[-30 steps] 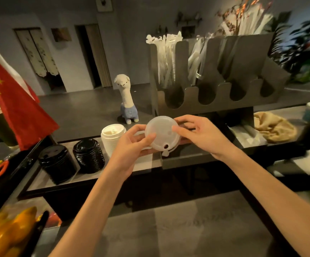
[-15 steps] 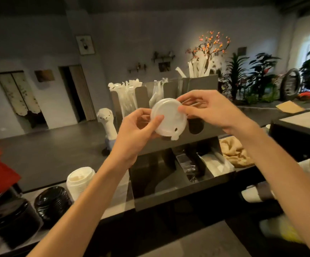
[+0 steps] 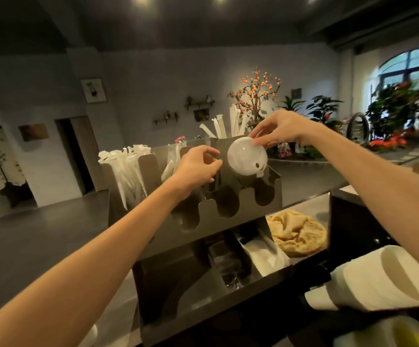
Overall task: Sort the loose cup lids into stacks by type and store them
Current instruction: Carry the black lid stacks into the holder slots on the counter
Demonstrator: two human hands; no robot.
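At the 9 o'clock side of the metal organizer point(image 3: 231, 216), wrapped straws point(image 3: 125, 171) stand upright in the leftmost compartment. More wrapped straws rise from the rear compartments at about 12 o'clock of the organizer.

Your left hand point(image 3: 198, 169) hovers in front of the organizer's upper tier, fingers curled loosely inward and holding nothing. It sits just beside the lid point(image 3: 247, 157), at the lid's 9 o'clock, with a small gap between fingertips and rim.

The lid is a translucent white dome type with a small hole and a tab at its 5 o'clock edge. It is tilted, face toward you, above the scalloped cup slots on the organizer's right half. Whether it touches the organizer wall behind it cannot be told.

Your right hand point(image 3: 282, 130) pinches the lid at its 1 o'clock rim between thumb and fingers, with the remaining fingers arched above.

Below the organizer, divided bins hold white napkins point(image 3: 266, 254). At the 3 o'clock side of these bins, a crumpled tan cloth point(image 3: 298, 231) lies on the counter. At 5 o'clock of the cloth, a sleeve of white paper cups point(image 3: 383, 279) lies on its side.
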